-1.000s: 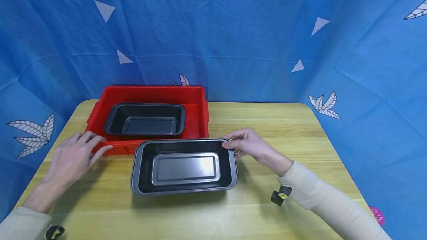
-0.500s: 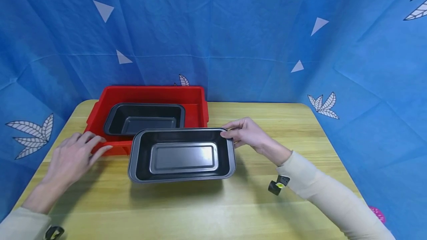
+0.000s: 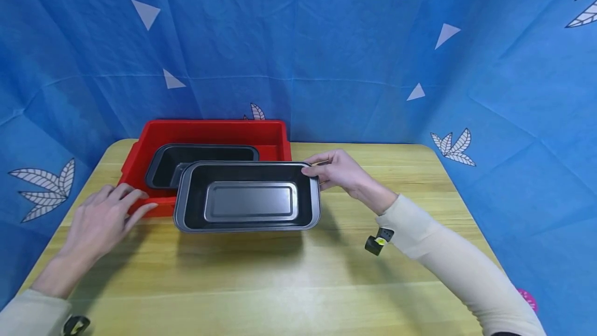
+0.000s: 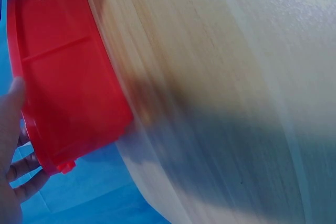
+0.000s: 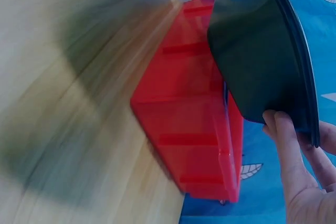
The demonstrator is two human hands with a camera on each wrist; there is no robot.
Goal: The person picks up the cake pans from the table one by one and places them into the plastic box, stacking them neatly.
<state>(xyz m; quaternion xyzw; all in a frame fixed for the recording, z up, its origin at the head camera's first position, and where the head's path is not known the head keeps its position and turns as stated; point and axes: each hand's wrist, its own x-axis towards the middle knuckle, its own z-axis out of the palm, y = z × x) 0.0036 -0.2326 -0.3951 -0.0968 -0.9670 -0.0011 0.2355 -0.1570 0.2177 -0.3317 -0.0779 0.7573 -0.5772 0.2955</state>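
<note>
My right hand (image 3: 338, 172) pinches the right end of a dark metal loaf pan (image 3: 252, 201), thumb over the rim. In the head view this pan overlaps the front of a red plastic bin (image 3: 212, 131), its shadow falling on the table below. The right wrist view shows the pan's dark outer side (image 5: 257, 51) held above the bin's rim, fingers against its end. A second dark loaf pan (image 3: 163, 167) sits inside the bin, partly hidden by the held one. My left hand (image 3: 100, 217) grips the bin's front left corner, its thumb (image 4: 18, 93) at the rim.
The light wooden table (image 3: 373, 284) extends to the front and right of the bin. A blue patterned cloth (image 3: 326, 40) hangs behind it and along the sides.
My right hand has moved the loaf pan away from me and slightly left, over the bin's front, covering more of the second pan. The left hand has stayed at the bin's corner.
</note>
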